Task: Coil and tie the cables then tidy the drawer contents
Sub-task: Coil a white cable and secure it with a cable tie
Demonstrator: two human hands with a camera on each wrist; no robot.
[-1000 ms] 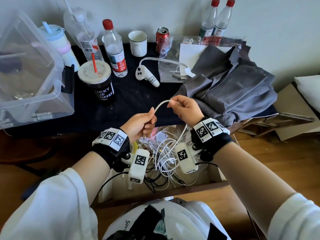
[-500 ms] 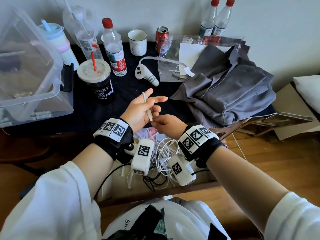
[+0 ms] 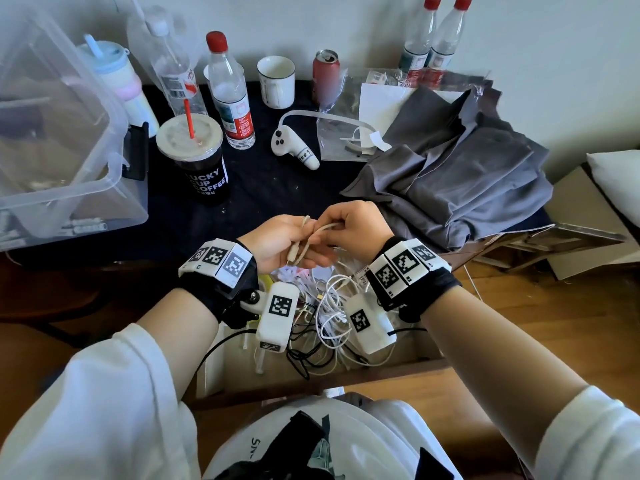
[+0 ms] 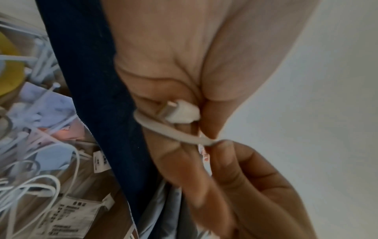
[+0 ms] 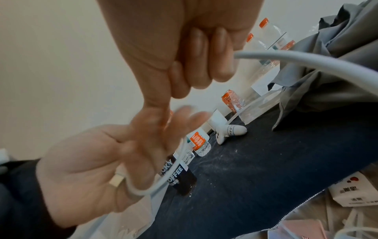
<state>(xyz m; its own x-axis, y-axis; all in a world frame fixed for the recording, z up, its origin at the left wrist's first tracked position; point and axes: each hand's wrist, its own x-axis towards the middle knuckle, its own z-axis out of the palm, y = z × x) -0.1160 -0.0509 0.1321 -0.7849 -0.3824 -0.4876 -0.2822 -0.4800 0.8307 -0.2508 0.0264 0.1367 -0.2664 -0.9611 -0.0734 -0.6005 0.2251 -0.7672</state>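
With my left hand [image 3: 282,242] pinning the white cable [image 3: 323,229] by its plug and my right hand [image 3: 353,227] pinching the loop above the open drawer [image 3: 408,355], it looks light, limp, springy; I'd grip near the plug.

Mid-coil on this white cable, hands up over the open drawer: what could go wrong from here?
1. The left hand only loosely holds the thin white cable and its plug; the loop may spring open before the right hand wraps again.
2. The cable's free end hangs toward the tangled white cables in the open drawer and may snag.
3. The lidded black coffee cup with a red straw stands near; a wide sweep might tip it.
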